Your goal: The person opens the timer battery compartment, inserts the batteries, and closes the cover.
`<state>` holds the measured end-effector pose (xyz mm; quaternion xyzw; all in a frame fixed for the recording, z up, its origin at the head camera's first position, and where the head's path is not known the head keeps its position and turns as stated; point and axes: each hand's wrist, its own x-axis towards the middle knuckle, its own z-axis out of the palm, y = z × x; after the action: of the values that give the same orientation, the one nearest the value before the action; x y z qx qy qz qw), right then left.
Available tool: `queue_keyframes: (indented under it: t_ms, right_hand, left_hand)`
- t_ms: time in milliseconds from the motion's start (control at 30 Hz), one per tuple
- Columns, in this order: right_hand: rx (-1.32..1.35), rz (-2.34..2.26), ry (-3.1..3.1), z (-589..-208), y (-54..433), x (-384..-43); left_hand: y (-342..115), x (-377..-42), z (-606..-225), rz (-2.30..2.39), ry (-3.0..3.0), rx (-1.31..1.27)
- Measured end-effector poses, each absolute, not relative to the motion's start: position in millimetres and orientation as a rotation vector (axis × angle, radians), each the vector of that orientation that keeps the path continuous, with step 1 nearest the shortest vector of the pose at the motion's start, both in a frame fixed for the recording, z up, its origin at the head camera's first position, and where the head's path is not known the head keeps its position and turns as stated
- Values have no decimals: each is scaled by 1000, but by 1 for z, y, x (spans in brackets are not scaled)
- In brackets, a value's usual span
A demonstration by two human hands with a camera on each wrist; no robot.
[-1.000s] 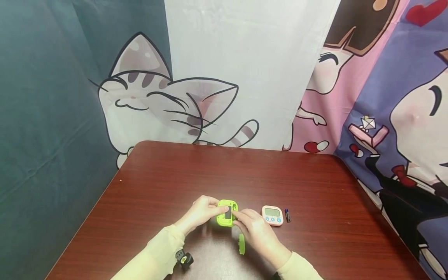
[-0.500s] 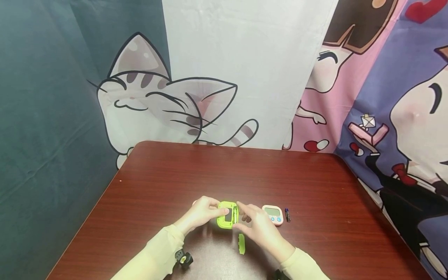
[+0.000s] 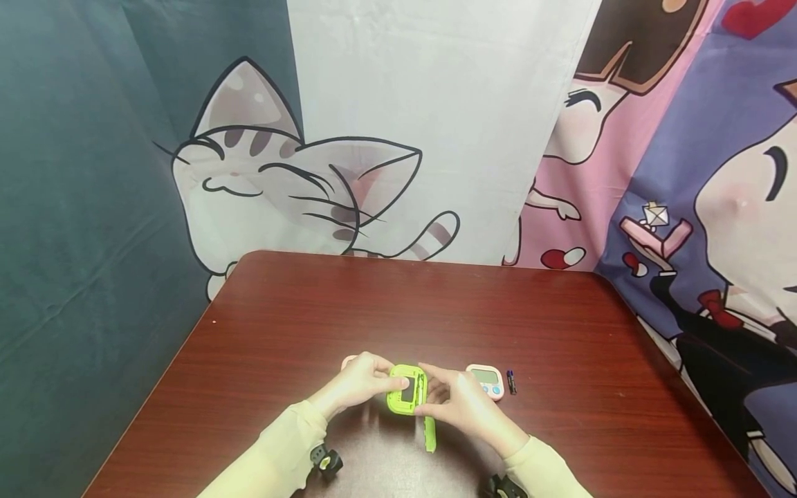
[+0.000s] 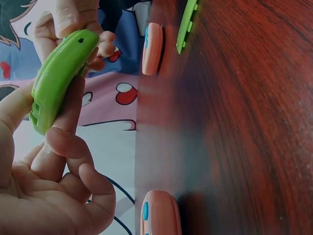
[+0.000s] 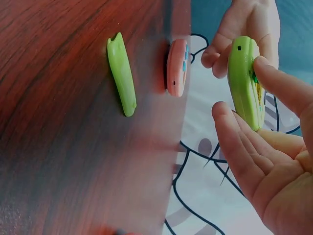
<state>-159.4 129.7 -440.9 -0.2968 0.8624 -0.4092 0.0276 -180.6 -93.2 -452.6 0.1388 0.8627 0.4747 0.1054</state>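
Note:
A green timer (image 3: 398, 400) is held above the table with its back up; its long side slot is uncovered, and a battery-like strip shows in it. My left hand (image 3: 358, 380) grips its left side, thumb on the dark back panel. My right hand (image 3: 467, 408) holds the right edge between thumb and index finger, one at each corner. In the right wrist view the timer (image 5: 242, 83) appears edge-on between both hands. A loose green battery cover (image 3: 430, 436) lies on the table just below the right hand.
A pink timer (image 3: 486, 377) with blue buttons lies right of my right hand, partly hidden by it. Beside it is a dark battery (image 3: 512, 382). Another pink timer (image 4: 160, 213) sits behind the left hand. A printed curtain stands behind the brown table (image 3: 398, 304).
My right fingers have left the slot and spread to the timer's right corners. The green timer has moved slightly down and right with both hands. The loose cover has not moved.

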Motion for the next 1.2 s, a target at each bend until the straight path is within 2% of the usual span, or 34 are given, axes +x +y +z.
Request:
queue_keyframes:
  t_ms: [300,600,1200]
  right_hand:
    - [-937,-1258,2683,-442,129,-159]
    - [-818,-1311,2599,-444,129,-160]
    - [-781,-1361,2565,-443,127,-159]
  left_hand:
    - [-93,-179,-452,1389,2546,410]
    - [-94,-179,-456,1456,2475,437]
    - [-95,-179,-454,1471,2447,415]
